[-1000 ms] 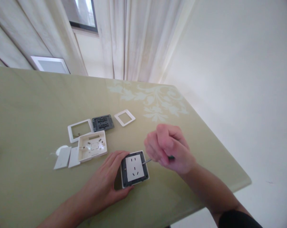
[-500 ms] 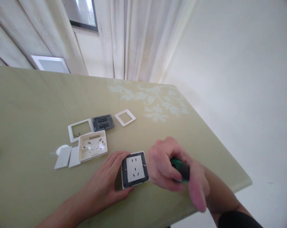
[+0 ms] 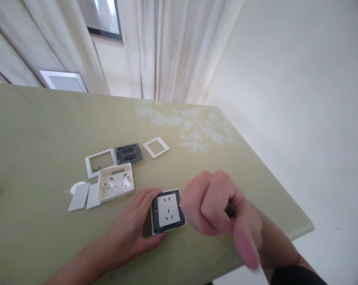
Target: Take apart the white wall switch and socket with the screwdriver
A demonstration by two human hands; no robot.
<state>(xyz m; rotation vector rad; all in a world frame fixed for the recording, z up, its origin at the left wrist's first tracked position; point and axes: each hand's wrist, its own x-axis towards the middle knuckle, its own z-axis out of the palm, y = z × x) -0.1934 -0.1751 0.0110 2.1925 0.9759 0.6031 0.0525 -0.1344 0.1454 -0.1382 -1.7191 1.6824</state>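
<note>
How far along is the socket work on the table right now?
Done: a white frame, a smaller white frame, a dark grey module, an open white back box and two white rocker plates lie apart on the table. In hand: the left hand steadies the socket; the right hand grips a dark handle beside it. Left: the socket looks whole in its dark surround.

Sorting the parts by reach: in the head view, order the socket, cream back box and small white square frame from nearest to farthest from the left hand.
1. Socket, touching the left hand.
2. Cream back box, just beyond the fingertips.
3. Small white square frame, farthest back.
</note>
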